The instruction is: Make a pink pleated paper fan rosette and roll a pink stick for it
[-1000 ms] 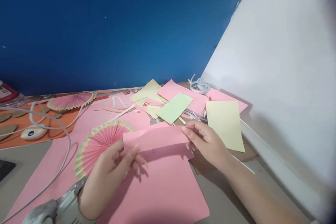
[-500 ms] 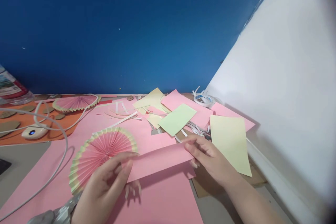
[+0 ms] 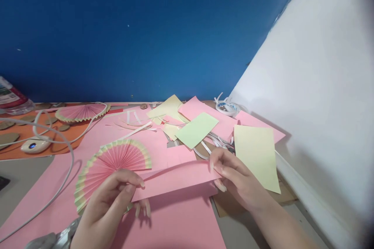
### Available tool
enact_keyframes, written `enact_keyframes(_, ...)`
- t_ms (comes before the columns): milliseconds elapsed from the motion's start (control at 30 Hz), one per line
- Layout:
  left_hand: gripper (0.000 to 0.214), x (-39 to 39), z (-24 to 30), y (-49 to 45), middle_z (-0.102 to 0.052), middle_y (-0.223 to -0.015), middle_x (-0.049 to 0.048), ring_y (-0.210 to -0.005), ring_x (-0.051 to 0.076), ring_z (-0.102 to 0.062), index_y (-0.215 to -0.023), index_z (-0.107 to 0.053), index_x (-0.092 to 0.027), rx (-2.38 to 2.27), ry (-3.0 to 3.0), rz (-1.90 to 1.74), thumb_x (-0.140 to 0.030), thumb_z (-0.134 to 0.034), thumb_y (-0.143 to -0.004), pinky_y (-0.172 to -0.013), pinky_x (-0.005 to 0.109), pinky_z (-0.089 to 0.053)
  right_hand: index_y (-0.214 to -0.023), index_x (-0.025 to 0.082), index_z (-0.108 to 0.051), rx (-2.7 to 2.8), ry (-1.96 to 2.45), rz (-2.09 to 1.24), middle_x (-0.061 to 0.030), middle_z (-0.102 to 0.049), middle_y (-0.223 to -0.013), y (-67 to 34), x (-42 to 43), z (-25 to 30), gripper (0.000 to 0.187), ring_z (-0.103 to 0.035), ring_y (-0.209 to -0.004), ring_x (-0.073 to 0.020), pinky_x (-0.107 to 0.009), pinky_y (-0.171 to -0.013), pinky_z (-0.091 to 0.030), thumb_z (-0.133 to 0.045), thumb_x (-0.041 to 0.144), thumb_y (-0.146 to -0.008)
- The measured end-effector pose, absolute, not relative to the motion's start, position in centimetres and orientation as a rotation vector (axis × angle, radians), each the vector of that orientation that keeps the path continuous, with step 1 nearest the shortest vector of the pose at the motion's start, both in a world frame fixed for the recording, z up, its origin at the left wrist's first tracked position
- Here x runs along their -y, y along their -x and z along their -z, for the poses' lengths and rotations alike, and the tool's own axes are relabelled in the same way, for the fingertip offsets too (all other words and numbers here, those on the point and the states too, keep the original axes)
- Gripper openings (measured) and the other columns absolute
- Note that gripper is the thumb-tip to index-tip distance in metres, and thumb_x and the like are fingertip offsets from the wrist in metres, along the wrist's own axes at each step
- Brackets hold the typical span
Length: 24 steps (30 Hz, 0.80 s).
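Observation:
A strip of pink paper (image 3: 178, 180) is stretched between my two hands, above a large pink sheet (image 3: 181, 218). My left hand (image 3: 117, 198) pinches its left end between thumb and fingers. At the other end, my right hand (image 3: 230, 171) grips the strip's right edge. The strip bows slightly along its upper edge. Beside my left hand lies a pleated paper fan (image 3: 117, 159), pink with a yellow-green rim, partly covered by that hand.
Behind the strip lie a green paper (image 3: 197, 130), a yellow sheet (image 3: 257, 155), pink paper (image 3: 216, 120) and a tape roll (image 3: 226, 108). On the left are a second fan (image 3: 82, 113), a white device (image 3: 35, 146) with a cable, and a bottle (image 3: 13, 97). A blue wall (image 3: 175, 35) stands behind.
My left hand has shifted a little left and its fingers have moved on the strip's end. The right hand's fingers have curled differently at the right edge. The view has shifted slightly.

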State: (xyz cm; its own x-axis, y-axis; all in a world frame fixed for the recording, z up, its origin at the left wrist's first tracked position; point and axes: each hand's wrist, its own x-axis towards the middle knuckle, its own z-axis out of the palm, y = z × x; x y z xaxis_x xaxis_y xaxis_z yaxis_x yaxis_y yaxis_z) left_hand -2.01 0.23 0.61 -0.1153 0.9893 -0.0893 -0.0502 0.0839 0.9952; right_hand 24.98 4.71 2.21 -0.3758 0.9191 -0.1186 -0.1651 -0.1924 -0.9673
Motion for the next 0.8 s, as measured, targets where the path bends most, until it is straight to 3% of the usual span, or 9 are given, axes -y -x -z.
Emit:
enact_keyframes(67, 0.019, -0.1, -0.7, 2.0, -0.057, -0.069, -0.0025, -0.044, 0.010, -0.057, -0.075, -0.063, -0.021, -1.204, -1.016, -1.205, -0.039, -0.061, -0.080, -0.044, 0.022, -0.050, -0.100, 0.025, -0.056, 1.257, 1.011, -1.702, 0.0059, -0.045, -0.062, -25.2, -4.7, -2.3, 0.017, -0.047, -0.051, -0.0092, -0.024, -0.056, -0.039, -0.056, 0.037, -0.088)
enact_keyframes(167, 0.018, 0.2, -1.0, 1.7, -0.058, -0.070, -0.0041, -0.043, 0.008, -0.057, -0.078, -0.060, -0.023, -1.138, -0.924, -1.185, -0.040, -0.061, -0.080, -0.043, 0.019, -0.049, -0.121, 0.025, -0.043, 1.367, 1.026, -1.791, 0.0037, -0.055, -0.068, -25.4, -4.7, -2.4, 0.047, -0.052, -0.059, -0.0117, -0.025, -0.059, -0.041, -0.063, 0.042, -0.082)
enact_keyframes(233, 0.022, 0.4, -1.4, 1.2, -0.058, -0.061, -0.0064, -0.043, 0.008, -0.056, -0.096, -0.057, -0.026, -1.200, -0.879, -1.181, -0.040, -0.062, -0.081, -0.044, 0.017, -0.046, -0.111, 0.022, -0.047, 1.439, 1.045, -1.880, 0.0028, -0.058, -0.067, -25.3, -4.5, -2.4, 0.038, -0.052, -0.055, -0.0100, -0.022, -0.053, -0.040, -0.063, 0.041, -0.082)
enact_keyframes(333, 0.049, 0.4, -2.0, 0.5, -0.054, -0.046, -0.0098, -0.044, 0.011, -0.056, -0.123, -0.041, -0.028, -1.310, -0.904, -1.093, -0.042, -0.062, -0.080, -0.048, 0.019, -0.046, -0.084, 0.019, -0.051, 1.461, 1.142, -1.865, 0.0061, -0.051, -0.059, -24.9, -4.3, -2.6, 0.020, -0.052, -0.048, -0.0062, -0.019, -0.049, -0.036, -0.058, 0.037, -0.087)
enact_keyframes(467, 0.035, 0.3, -2.4, -0.1, -0.063, -0.049, -0.0022, -0.046, 0.016, -0.060, -0.103, -0.054, -0.018, -1.185, -0.949, -0.991, -0.043, -0.059, -0.080, -0.050, 0.026, -0.049, -0.082, 0.019, -0.051, 1.535, 1.228, -1.761, 0.0077, -0.050, -0.052, -24.5, -4.3, -3.1, 0.020, -0.050, -0.045, -0.0051, -0.017, -0.049, -0.035, -0.054, 0.036, -0.090)
enact_keyframes(667, 0.016, -0.1, -2.3, 0.7, -0.065, -0.050, -0.0021, -0.044, 0.013, -0.059, -0.091, -0.059, -0.019, -1.039, -0.848, -1.030, -0.032, -0.059, -0.081, -0.050, 0.024, -0.048, -0.095, 0.018, -0.058, 1.532, 1.131, -1.724, 0.0060, -0.051, -0.053, -25.0, -4.4, -2.5, 0.012, -0.046, -0.045, -0.0059, -0.018, -0.047, -0.034, -0.050, 0.026, -0.091)
enact_keyframes(800, 0.003, -0.5, -2.6, 1.1, -0.065, -0.051, -0.0020, -0.045, 0.011, -0.059, -0.076, -0.058, -0.019, -0.951, -0.787, -0.999, -0.019, -0.058, -0.079, -0.049, 0.020, -0.046, -0.079, 0.016, -0.060, 1.402, 0.902, -1.811, 0.0055, -0.050, -0.053, -25.1, -4.4, -2.2, 0.017, -0.042, -0.044, -0.0052, -0.018, -0.046, -0.033, -0.047, 0.005, -0.081)
